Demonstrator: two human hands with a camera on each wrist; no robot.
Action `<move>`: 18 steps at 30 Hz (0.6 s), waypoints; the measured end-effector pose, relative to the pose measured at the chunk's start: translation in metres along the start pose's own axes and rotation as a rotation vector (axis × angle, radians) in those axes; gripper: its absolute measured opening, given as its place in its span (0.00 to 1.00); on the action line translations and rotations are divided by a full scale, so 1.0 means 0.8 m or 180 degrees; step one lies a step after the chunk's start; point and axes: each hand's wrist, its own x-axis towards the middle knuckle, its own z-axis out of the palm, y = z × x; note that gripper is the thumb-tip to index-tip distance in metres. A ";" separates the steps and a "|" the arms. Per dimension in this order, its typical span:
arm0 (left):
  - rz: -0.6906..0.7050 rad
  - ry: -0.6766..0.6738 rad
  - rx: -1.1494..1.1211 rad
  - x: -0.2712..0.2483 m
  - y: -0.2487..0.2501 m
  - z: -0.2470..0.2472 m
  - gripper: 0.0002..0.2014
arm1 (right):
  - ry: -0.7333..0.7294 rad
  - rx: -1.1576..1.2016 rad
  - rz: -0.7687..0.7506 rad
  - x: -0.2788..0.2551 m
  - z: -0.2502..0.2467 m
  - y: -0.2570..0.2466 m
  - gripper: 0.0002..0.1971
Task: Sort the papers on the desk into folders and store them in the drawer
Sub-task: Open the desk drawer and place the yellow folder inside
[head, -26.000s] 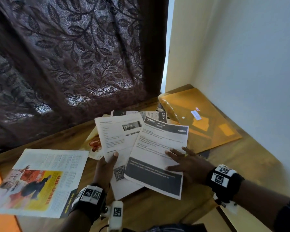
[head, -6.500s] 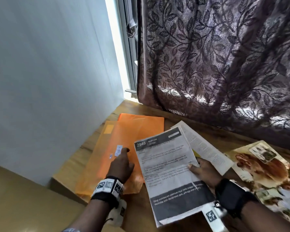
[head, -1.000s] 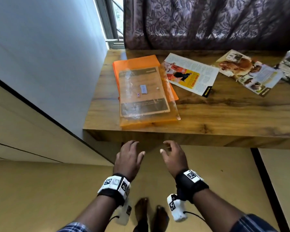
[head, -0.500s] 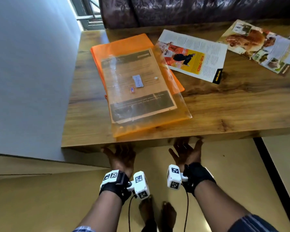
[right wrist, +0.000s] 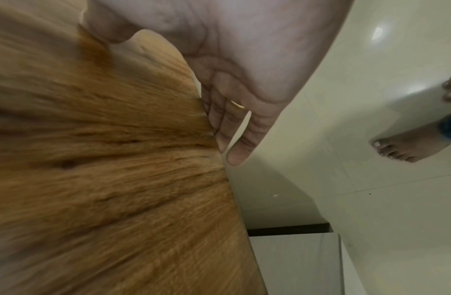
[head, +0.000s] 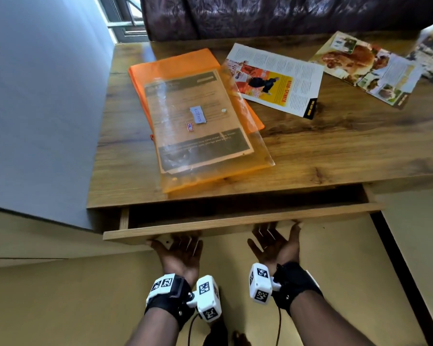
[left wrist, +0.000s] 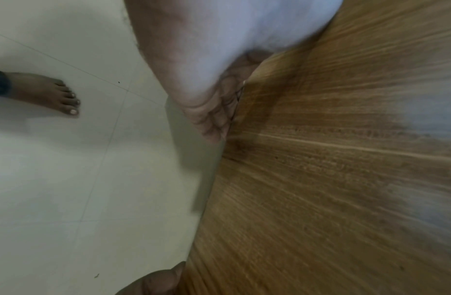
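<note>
The desk drawer (head: 235, 224) stands pulled out a short way, its inside dark. My left hand (head: 178, 248) and right hand (head: 275, 242) are palm up below it, fingers hooked round the lower edge of the drawer front. The wrist views show the left hand (left wrist: 219, 107) and the right hand (right wrist: 231, 119) against the wood panel (left wrist: 345, 179), fingertips hidden behind its edge. On the desk (head: 335, 151) a clear orange folder (head: 200, 126) with printed sheets inside lies on a plain orange folder (head: 175, 63).
A magazine page (head: 275, 78) and a food leaflet (head: 365, 68) lie loose further back on the desk. A grey wall (head: 35, 96) borders the desk's left side and a dark curtain (head: 260, 13) hangs behind. My bare feet (left wrist: 49, 93) stand on the tiled floor.
The drawer has slid out from under the desk top. Both hands, which reached under the desk edge half a second ago, now hold the drawer front and have drawn back with it.
</note>
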 end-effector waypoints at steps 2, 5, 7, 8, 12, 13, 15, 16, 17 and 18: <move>-0.0033 0.0018 -0.0073 -0.021 -0.006 -0.013 0.39 | -0.0027 -0.0070 0.0049 -0.015 -0.019 0.004 0.44; -0.0030 -0.0046 -0.0128 -0.058 -0.018 -0.037 0.38 | -0.0013 -0.0163 0.0107 -0.045 -0.050 0.012 0.44; -0.0041 -0.0052 -0.0101 -0.077 -0.026 -0.055 0.37 | 0.0062 -0.0295 0.0120 -0.066 -0.070 0.018 0.49; -0.0042 -0.0070 -0.0079 -0.084 -0.029 -0.065 0.38 | 0.0112 -0.0364 0.0136 -0.078 -0.079 0.020 0.51; -0.0012 -0.0060 -0.0053 -0.119 -0.045 -0.100 0.41 | 0.0192 -0.0444 0.0202 -0.126 -0.113 0.028 0.52; 0.0000 -0.0027 -0.0034 -0.132 -0.050 -0.105 0.40 | 0.0228 -0.0436 0.0213 -0.138 -0.122 0.029 0.51; 0.0057 0.0050 0.0076 -0.158 -0.059 -0.111 0.38 | 0.0286 -0.0417 0.0219 -0.156 -0.134 0.030 0.51; 0.0090 0.0094 0.0189 -0.171 -0.063 -0.115 0.37 | 0.0313 -0.0409 0.0214 -0.166 -0.139 0.031 0.50; 0.0105 0.0135 0.0286 -0.180 -0.067 -0.117 0.36 | 0.0332 -0.0408 0.0198 -0.172 -0.143 0.032 0.49; 0.0096 0.0170 0.0328 -0.189 -0.070 -0.119 0.36 | 0.0334 -0.0414 0.0179 -0.180 -0.146 0.032 0.48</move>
